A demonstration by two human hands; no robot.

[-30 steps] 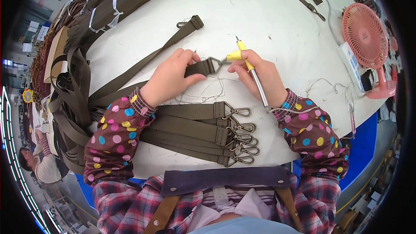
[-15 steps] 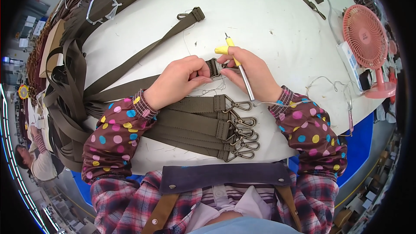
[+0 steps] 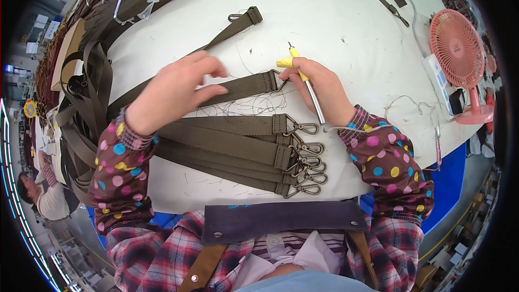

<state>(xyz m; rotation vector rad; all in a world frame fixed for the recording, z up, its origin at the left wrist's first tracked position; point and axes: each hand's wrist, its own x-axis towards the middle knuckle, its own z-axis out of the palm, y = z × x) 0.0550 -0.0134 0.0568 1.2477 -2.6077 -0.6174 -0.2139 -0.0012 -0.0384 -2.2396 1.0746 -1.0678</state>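
My left hand point(image 3: 181, 87) is open above the olive webbing strap point(image 3: 246, 85), thumb and fingers apart with nothing between them. My right hand point(image 3: 323, 87) is closed around a corded pen-shaped tool point(image 3: 312, 100) with a metal barrel, yellow wrapping and a thin tip pointing away from me. Its fingertips also pinch the metal hook point(image 3: 279, 81) at that strap's end; part of the hook is hidden by the fingers. Loose dark threads point(image 3: 254, 105) lie below the strap. Closer to me, several stitched straps point(image 3: 232, 148) lie stacked, their snap hooks point(image 3: 308, 163) pointing right.
A further strap end point(image 3: 253, 16) lies beyond my left hand. Long straps heap along the left point(image 3: 97, 86) and far side of the white table point(image 3: 346, 16). At right stand a pink fan point(image 3: 458, 48) and a power strip point(image 3: 437, 81). Another person point(image 3: 46, 197) is at far left.
My left hand has let go of the strap end, moved left and opened. More of the strap now shows. The right hand keeps the tool and the hook, shifting slightly right.
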